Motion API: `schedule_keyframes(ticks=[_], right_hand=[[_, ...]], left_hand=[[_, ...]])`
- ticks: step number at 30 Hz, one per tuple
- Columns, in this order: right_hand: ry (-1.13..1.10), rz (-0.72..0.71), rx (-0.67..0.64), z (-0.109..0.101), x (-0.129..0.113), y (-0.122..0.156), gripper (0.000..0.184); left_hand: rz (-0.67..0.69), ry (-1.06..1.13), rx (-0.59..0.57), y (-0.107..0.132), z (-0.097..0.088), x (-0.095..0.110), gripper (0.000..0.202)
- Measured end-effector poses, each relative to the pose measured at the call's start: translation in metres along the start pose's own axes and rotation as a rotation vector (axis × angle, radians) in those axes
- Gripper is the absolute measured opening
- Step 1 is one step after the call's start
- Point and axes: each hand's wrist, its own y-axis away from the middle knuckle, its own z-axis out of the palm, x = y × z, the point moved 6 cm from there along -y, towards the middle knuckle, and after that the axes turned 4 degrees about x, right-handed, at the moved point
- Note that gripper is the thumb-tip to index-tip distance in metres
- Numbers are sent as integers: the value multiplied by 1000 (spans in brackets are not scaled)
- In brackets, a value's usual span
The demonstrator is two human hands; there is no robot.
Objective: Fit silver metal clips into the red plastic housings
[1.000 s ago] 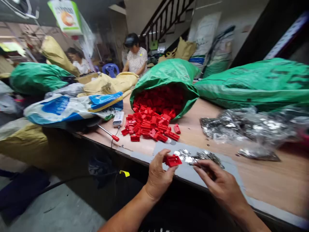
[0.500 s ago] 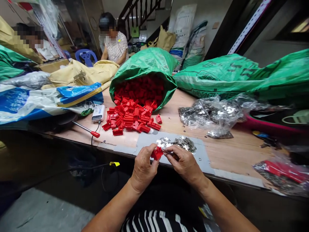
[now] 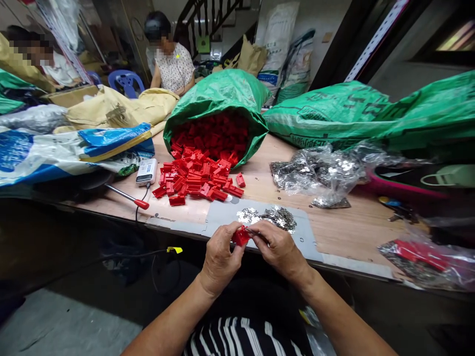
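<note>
Just over the table's front edge, my left hand [image 3: 221, 252] is closed on a small red plastic part [image 3: 241, 236], pinched between thumb and fingers. My right hand [image 3: 279, 247] grips a thin dark tool [image 3: 254, 232], its tip at the red part; my fingers hide most of it, so its kind is unclear. Behind my hands, small shiny metal pieces [image 3: 281, 218] lie in two heaps on a grey sheet [image 3: 306, 237]. Farther back, a pile of similar red parts [image 3: 193, 179] spills out of an open green sack [image 3: 232, 89].
On the left are a white power bank [image 3: 147, 171] with a cable and a red-tipped metal rod [image 3: 128, 196]. Clear bags of metal pieces [image 3: 326, 170] lie to the right, before green sacks [image 3: 334, 116]. Two people [image 3: 172, 64] sit at the far left.
My right hand has come slightly closer to the red part, and less of the tool shows. The view has shifted a little; my left hand keeps its hold.
</note>
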Motion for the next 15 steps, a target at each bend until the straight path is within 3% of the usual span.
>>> schedule_keyframes(ticks=[4, 11, 15], right_hand=[[-44, 29, 31, -3, -2, 0, 19], [-232, 279, -134, -3, 13, 0, 19], [-285, 413, -89, -6, 26, 6, 23]], left_hand=[[-7, 2, 3, 0, 0, 1, 36], [2, 16, 36, 2, 0, 2, 34], [-10, 21, 18, 3, 0, 1, 34]])
